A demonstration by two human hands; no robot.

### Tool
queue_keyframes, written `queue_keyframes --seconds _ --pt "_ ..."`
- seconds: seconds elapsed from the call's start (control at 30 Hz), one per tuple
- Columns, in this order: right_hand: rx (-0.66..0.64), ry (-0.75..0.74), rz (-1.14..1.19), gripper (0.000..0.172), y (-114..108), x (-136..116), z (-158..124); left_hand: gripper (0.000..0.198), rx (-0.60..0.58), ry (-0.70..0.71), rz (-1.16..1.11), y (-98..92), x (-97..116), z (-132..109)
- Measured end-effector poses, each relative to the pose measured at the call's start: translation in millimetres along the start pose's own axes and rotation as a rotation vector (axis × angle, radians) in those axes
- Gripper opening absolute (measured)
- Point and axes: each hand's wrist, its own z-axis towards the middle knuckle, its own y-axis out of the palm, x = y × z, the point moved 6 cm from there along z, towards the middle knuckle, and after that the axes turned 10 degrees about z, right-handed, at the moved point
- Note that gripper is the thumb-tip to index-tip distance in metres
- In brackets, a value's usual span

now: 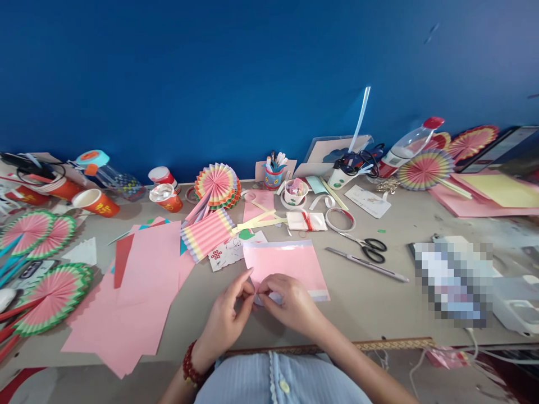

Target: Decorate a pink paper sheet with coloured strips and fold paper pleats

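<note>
A pink sheet with pale lilac strips along its top and bottom edges (290,264) lies on the table in front of me. My left hand (231,308) is closed at the sheet's lower left corner, thumb and fingertips pinching its edge. Close beside it, my right hand (284,297) pinches the same corner, its fingers covering part of the lower strip. The fingertips of both hands nearly touch. A striped pleated paper (208,234) lies beyond my left hand, next to a white printed paper (227,252).
Pink sheets (147,280) are stacked at left, near round paper fans (54,297). Scissors (370,249), a slim knife (366,264) and a tape roll (340,220) lie right of the sheet. Cups (166,197) and a bottle (410,147) line the blue wall.
</note>
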Motion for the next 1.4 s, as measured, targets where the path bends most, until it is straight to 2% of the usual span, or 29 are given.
queue_keyframes --seconds 0.57,0.93,1.2,1.4 --pt "-0.033 0.091 0.076 0.016 -3.8 0.1 3.0 0.045 -0.006 -0.007 -0.018 -0.1 1.6 1.3" --pt "-0.041 0.092 0.079 0.010 -3.1 2.9 2.1 0.045 -0.019 -0.011 -0.017 1.4 -1.2 0.3" --pt "-0.086 0.077 0.109 0.014 -5.8 4.7 0.7 0.044 -0.014 -0.022 -0.063 3.2 -2.2 0.2" --pt "-0.068 0.080 0.061 0.014 -5.9 1.4 1.8 0.044 -0.011 -0.024 -0.052 2.4 -1.9 0.1"
